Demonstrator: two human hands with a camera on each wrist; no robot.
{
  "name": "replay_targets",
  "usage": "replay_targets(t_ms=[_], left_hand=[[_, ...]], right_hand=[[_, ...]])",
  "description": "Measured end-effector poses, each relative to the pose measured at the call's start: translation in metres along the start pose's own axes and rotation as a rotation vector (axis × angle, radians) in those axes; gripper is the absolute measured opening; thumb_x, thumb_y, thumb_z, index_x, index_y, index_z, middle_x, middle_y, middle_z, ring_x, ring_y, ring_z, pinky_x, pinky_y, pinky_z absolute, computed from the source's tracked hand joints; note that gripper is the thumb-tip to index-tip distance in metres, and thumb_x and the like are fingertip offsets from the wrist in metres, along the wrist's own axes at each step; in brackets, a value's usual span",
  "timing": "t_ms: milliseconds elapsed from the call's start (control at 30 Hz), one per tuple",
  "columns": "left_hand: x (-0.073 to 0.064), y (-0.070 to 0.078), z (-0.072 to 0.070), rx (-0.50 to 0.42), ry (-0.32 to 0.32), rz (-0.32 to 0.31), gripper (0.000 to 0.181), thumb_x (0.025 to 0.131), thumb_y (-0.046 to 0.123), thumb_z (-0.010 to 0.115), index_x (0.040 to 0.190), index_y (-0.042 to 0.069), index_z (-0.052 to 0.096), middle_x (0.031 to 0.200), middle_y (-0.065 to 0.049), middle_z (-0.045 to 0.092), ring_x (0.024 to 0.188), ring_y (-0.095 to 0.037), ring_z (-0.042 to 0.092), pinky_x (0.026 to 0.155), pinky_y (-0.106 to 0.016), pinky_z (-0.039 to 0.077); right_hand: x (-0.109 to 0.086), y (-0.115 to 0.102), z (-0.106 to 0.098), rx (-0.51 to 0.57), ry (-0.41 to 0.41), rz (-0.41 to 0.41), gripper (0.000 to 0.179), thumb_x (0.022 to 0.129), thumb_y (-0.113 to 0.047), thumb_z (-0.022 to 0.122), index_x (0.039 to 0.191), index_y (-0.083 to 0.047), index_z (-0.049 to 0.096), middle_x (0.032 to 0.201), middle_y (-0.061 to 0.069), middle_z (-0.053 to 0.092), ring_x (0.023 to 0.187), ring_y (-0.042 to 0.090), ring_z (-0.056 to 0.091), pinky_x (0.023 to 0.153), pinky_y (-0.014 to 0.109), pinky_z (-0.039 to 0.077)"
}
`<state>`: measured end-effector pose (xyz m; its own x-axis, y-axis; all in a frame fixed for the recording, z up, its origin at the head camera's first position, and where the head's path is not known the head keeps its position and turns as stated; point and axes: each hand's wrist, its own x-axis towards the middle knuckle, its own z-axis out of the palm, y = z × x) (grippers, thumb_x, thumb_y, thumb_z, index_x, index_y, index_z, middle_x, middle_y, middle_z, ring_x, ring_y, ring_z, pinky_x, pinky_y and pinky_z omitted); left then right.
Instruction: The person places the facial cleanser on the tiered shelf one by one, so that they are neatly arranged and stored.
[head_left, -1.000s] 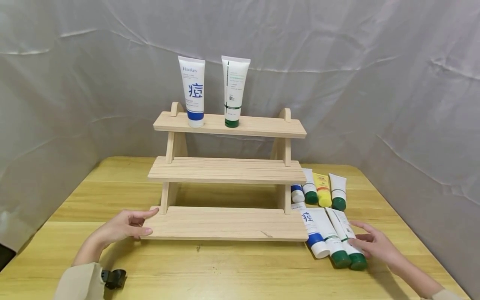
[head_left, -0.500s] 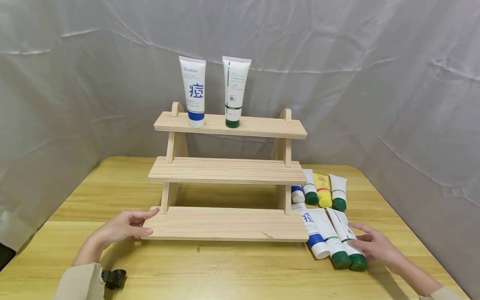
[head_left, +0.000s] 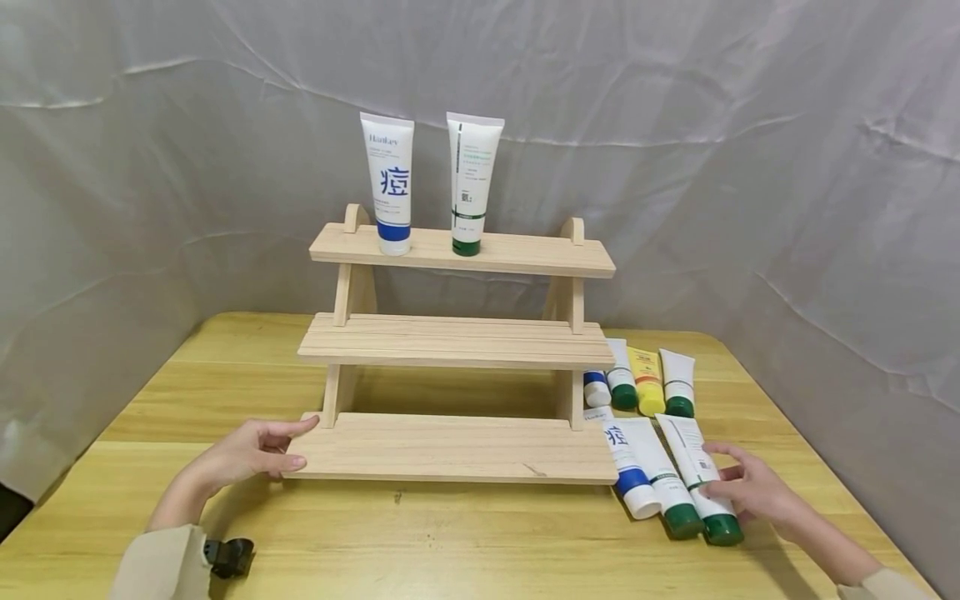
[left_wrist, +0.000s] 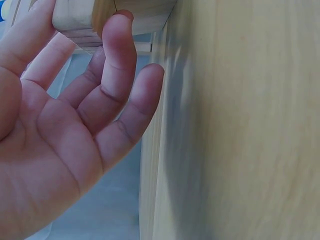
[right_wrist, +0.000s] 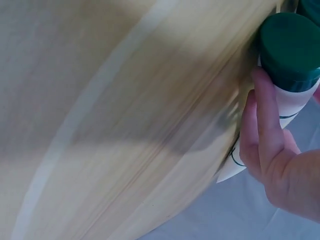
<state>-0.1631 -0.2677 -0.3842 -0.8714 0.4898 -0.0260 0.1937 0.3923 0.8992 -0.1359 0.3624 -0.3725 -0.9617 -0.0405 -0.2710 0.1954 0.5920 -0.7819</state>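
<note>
My left hand (head_left: pixel 251 454) grips the left end of the bottom step of a three-tier wooden display stand (head_left: pixel 457 450), thumb on top and fingers at the edge. In the left wrist view, curled fingers (left_wrist: pixel 120 60) meet the wooden corner (left_wrist: pixel 75 17). At the right, my right hand (head_left: pixel 753 492) holds a white tube with a green cap (head_left: pixel 682 442), thumb on its front and fingers along its right side. The right wrist view shows that green cap (right_wrist: pixel 290 47) close above the fingertips. Beside it lie another green-capped tube (head_left: pixel 652 454) and a blue-banded tube (head_left: pixel 626 458).
Upright on the top tier stand a blue-banded tube (head_left: pixel 390 179) and a green-capped tube (head_left: pixel 474 179). Behind the front row of tubes lie several more, including a yellow one (head_left: pixel 646 379). Grey cloth (head_left: pixel 675 208) surrounds the wooden table (head_left: pixel 450 542).
The tube in my right hand has shifted slightly right and toward me, its cap a little apart from its neighbour's. My left hand keeps its place on the stand.
</note>
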Motion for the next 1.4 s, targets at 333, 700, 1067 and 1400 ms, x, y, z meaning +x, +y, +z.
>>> replay_targets(t_ms=[333, 700, 1067, 1400], left_hand=[[0.0, 0.0, 0.0, -0.036, -0.013, -0.005, 0.062, 0.084, 0.01, 0.062, 0.13, -0.014, 0.029, 0.105, -0.027, 0.055, 0.073, -0.008, 0.053, 0.058, -0.029, 0.049], [-0.001, 0.0, 0.0, -0.026, -0.01, -0.001, 0.061, 0.084, 0.01, 0.062, 0.131, -0.013, 0.03, 0.108, -0.03, 0.053, 0.074, -0.007, 0.052, 0.058, -0.028, 0.048], [-0.001, 0.001, -0.001, -0.032, -0.011, 0.007, 0.061, 0.084, 0.009, 0.062, 0.13, -0.014, 0.029, 0.106, -0.026, 0.055, 0.075, -0.008, 0.053, 0.059, -0.028, 0.048], [-0.001, 0.001, 0.001, -0.019, -0.01, 0.006, 0.06, 0.084, 0.01, 0.062, 0.13, -0.013, 0.03, 0.081, -0.01, 0.055, 0.062, -0.006, 0.045, 0.054, -0.028, 0.047]], right_hand=[[-0.001, -0.001, -0.005, 0.053, 0.034, -0.054, 0.081, 0.077, 0.001, 0.061, 0.137, 0.006, 0.007, 0.103, 0.033, 0.044, 0.07, 0.024, 0.056, 0.051, 0.043, 0.05], [0.004, 0.0, -0.011, -0.009, 0.017, 0.05, 0.075, 0.081, -0.008, 0.06, 0.13, 0.023, 0.011, 0.108, 0.034, 0.042, 0.076, 0.019, 0.054, 0.06, 0.037, 0.05], [0.018, 0.018, -0.018, 0.173, 0.001, -0.091, 0.074, 0.081, -0.009, 0.062, 0.127, 0.014, 0.01, 0.094, 0.006, 0.061, 0.073, 0.02, 0.06, 0.058, 0.042, 0.051], [0.074, 0.078, -0.032, 0.254, 0.226, -0.223, 0.074, 0.079, -0.017, 0.069, 0.133, -0.024, 0.02, 0.092, -0.006, 0.061, 0.074, 0.019, 0.063, 0.053, 0.043, 0.051]])
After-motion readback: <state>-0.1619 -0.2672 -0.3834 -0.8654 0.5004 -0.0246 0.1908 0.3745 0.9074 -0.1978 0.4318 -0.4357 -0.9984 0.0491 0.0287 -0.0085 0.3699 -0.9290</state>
